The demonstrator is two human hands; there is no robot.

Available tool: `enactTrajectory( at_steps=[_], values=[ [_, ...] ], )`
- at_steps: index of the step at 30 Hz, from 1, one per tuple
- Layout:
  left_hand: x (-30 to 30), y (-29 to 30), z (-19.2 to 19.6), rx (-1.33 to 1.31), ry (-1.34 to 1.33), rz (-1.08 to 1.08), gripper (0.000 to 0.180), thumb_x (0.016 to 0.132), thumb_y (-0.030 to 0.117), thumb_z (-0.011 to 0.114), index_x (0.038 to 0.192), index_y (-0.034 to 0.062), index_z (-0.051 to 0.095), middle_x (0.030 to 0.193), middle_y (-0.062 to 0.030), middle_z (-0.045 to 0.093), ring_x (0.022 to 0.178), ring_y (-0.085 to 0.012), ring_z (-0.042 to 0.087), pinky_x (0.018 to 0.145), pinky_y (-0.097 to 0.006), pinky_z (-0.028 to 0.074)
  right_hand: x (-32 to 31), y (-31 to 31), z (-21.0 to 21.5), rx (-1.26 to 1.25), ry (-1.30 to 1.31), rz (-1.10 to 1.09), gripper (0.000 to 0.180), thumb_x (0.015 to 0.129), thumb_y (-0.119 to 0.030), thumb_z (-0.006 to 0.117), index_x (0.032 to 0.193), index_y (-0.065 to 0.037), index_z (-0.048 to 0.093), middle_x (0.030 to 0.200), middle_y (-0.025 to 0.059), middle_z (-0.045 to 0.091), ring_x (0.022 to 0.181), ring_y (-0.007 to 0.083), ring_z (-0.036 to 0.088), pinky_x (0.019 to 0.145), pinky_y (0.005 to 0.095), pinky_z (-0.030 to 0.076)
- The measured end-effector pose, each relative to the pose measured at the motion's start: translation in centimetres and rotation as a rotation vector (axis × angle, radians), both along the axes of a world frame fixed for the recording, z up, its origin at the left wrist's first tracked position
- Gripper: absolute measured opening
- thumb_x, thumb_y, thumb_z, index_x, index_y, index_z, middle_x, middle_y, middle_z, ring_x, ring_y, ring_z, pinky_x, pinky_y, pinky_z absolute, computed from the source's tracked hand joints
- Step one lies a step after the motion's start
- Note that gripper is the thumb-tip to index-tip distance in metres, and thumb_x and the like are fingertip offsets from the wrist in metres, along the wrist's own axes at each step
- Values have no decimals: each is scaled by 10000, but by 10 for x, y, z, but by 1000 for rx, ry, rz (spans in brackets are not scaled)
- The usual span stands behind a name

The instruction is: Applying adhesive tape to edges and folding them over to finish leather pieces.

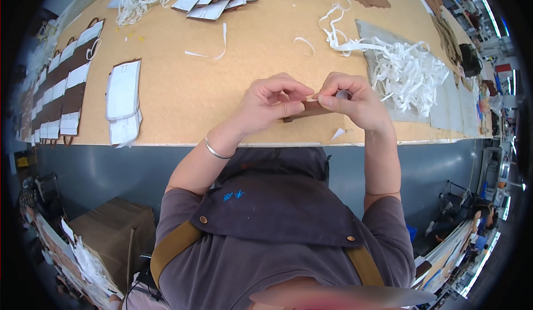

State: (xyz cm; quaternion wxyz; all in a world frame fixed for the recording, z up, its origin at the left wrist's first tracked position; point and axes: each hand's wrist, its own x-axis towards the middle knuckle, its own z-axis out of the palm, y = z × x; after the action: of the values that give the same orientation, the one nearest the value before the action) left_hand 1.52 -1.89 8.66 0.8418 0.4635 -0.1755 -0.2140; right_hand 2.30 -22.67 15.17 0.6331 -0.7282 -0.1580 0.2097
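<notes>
Both hands meet over the near edge of the table, and the fingers of each are curled closed in a pinch. The left hand pinches the left end of a small brown leather piece between thumb and forefinger. The right hand grips the other end, its thumb lying flat along the top, and seems to pick at a pale strip at the upper edge, though that detail is too small to be sure of.

The brown piece lies between the two hands, held just above the tabletop, with its long axis running left to right across the body and tilted slightly down toward the left. Neither hand is nearer; each has an end. A metal bracelet sits on the left wrist.

Just beyond the right hand, a heap of white strips lies on a grey mat. A small white scrap rests at the table edge below the right hand. Well off to the left sit a white and brown stack and rows of brown and white pieces.
</notes>
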Motion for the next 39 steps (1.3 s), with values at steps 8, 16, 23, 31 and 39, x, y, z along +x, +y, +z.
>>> enactTrajectory(
  at_steps=[8,16,23,31,39],
  values=[
    [9,16,18,392,-457,125,153,756,32,688,906,36,661,843,-24,604,766,-87,539,667,-218,420,2,7,3,-49,21,-18,96,804,-120,665,763,-41,628,703,-40,559,652,31,453,584,196,361],
    [-2,4,14,-33,210,54,55,761,45,666,813,29,657,764,-18,620,719,-93,579,691,-230,454,3,11,3,-96,-27,-13,108,803,-122,660,750,-37,619,696,-35,558,659,36,468,594,197,377],
    [1,11,30,419,-383,282,68,760,38,657,821,58,680,754,-31,615,699,-87,567,663,-221,440,3,16,3,-99,-16,-53,119,804,-133,662,752,-35,619,692,-37,565,652,35,469,586,199,379],
    [-5,3,25,107,131,190,21,769,24,626,774,36,609,758,-8,599,751,-80,544,718,-231,417,3,23,0,-110,-36,-71,113,801,-129,647,746,-36,615,674,-30,563,631,39,470,569,207,387],
    [-3,8,32,515,-374,353,48,756,8,609,777,47,592,750,-5,589,723,-70,525,716,-226,403,2,27,-1,-145,-77,-90,122,799,-138,648,737,-36,619,662,-32,566,615,39,465,555,209,389]
  ],
)
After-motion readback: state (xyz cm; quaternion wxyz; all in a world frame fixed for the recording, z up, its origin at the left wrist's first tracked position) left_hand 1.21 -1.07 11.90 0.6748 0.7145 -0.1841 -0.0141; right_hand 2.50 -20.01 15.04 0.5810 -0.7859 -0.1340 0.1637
